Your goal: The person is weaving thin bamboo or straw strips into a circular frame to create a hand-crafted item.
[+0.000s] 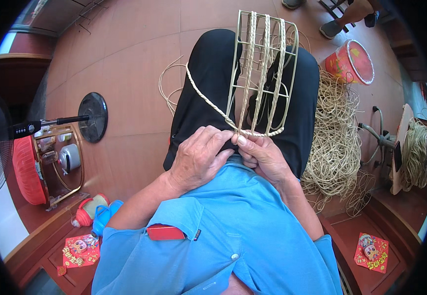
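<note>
A pale metal wire frame (233, 83), shaped like a rack or basket, rests across my black-trousered thighs. Several braided straw-coloured cords run lengthwise over it, one of them a braided cord (264, 64) near the middle. Another braided rope (204, 98) trails from the near rim over my left leg, and the near rim itself is wrapped in cord. My left hand (201, 152) pinches at this rim from the left. My right hand (260, 152) has thumb and fingers closed on the cord at the same spot. Both sets of fingertips nearly meet, partly hiding the cord there.
A large heap of loose straw cord (334, 137) lies right of my legs, beside a red bucket (350, 63). A fan (21, 129) with a round black base stands left. Water bottles (103, 216) lie lower left. Another person's foot (330, 29) shows far right.
</note>
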`<state>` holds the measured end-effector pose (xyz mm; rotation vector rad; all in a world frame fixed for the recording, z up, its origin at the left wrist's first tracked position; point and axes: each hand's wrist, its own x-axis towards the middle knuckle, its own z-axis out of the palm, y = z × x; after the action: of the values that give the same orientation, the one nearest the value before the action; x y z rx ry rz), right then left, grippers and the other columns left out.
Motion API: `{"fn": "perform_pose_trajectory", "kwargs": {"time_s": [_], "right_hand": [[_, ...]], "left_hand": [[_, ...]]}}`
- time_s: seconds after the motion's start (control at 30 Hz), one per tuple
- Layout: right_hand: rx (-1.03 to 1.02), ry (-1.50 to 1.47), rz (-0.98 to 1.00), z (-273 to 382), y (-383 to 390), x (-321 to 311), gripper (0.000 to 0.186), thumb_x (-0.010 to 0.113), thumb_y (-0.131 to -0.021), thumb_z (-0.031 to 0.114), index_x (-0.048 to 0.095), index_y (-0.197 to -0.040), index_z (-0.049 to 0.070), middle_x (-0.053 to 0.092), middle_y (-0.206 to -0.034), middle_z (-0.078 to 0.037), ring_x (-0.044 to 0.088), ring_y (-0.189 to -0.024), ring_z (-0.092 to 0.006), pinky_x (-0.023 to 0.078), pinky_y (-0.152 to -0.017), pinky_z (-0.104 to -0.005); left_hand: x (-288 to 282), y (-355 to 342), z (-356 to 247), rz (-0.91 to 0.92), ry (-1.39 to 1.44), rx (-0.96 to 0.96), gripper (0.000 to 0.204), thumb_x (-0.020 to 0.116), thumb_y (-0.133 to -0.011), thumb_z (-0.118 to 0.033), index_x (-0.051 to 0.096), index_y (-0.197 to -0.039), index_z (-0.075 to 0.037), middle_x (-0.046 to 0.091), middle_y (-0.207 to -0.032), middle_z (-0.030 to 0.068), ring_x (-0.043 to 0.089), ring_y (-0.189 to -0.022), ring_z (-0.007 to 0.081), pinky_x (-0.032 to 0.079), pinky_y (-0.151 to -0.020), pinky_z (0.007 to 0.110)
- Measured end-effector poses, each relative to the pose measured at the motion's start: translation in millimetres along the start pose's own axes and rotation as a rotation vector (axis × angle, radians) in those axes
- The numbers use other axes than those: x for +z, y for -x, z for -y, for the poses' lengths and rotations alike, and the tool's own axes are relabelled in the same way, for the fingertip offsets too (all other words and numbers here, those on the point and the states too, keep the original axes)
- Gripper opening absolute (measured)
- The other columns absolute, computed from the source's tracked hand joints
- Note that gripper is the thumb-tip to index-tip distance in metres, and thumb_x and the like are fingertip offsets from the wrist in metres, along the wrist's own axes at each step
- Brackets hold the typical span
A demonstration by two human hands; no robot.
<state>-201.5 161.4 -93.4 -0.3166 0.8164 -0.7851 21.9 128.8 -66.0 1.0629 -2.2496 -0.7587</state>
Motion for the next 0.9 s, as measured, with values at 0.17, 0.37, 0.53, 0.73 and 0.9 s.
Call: {"fn": "perform_pose_trajectory", "kwargs": {"time_s": [0.17, 0.37, 0.53, 0.73, 0.9], "right_hand": [[0.059, 0.018, -0.046, 8.6, 8.7, 13.5, 0.032, 0.076, -0.11, 0.035, 0.078, -0.123, 0.005, 0.047, -0.076, 0.012, 0.031, -0.061, 0.0006, 0.023, -0.053, -0.0207], [0.047, 0.113, -0.125, 10.3, 16.5, 20.8, 0.031, 0.078, -0.109, 0.035, 0.079, -0.119, 0.006, 0.05, -0.075, 0.012, 0.034, -0.061, 0.0005, 0.027, -0.054, -0.0216], [-0.276, 0.68, -0.367, -7.7, 28.9, 30.6, 0.023, 0.085, -0.101, 0.025, 0.08, -0.118, 0.011, 0.06, -0.08, 0.008, 0.053, -0.069, -0.0071, 0.041, -0.062, -0.0267], [-1.167, 1.694, -0.55, 17.0, 12.0, 27.5, 0.038, 0.09, -0.083, 0.017, 0.081, -0.12, 0.021, 0.071, -0.115, 0.003, 0.067, -0.107, -0.0203, 0.047, -0.092, -0.0392], [-1.321, 1.662, -0.451, 19.3, -12.0, 14.2, 0.019, 0.086, -0.085, 0.018, 0.079, -0.102, 0.021, 0.073, -0.095, 0.008, 0.069, -0.085, -0.0132, 0.045, -0.083, -0.0342]], "left_hand": [[10.7, 3.0, -6.8, -0.061, 0.212, -0.185, 0.044, 0.088, -0.086, -0.002, 0.072, -0.127, -0.008, 0.07, -0.102, 0.0125, 0.069, -0.084, 0.0313, 0.059, -0.076, 0.042], [4.5, 5.7, -3.2, -0.03, 0.057, -0.008, 0.019, 0.087, -0.087, -0.005, 0.073, -0.099, -0.006, 0.064, -0.084, 0.0106, 0.065, -0.076, 0.0304, 0.053, -0.065, 0.043], [-21.4, -5.9, -13.4, 0.083, 0.049, 0.015, 0.018, 0.089, -0.085, -0.009, 0.071, -0.086, -0.005, 0.061, -0.08, 0.0087, 0.06, -0.075, 0.0294, 0.047, -0.07, 0.045], [-25.2, -15.3, -21.1, -0.006, 0.073, 0.081, 0.019, 0.091, -0.083, -0.012, 0.074, -0.089, -0.007, 0.067, -0.095, 0.006, 0.065, -0.091, 0.0287, 0.049, -0.084, 0.045], [-17.8, -15.2, -13.4, -0.046, 0.103, 0.149, 0.021, 0.092, -0.08, -0.012, 0.074, -0.089, -0.007, 0.07, -0.093, 0.0067, 0.069, -0.095, 0.0286, 0.05, -0.088, 0.045]]}}
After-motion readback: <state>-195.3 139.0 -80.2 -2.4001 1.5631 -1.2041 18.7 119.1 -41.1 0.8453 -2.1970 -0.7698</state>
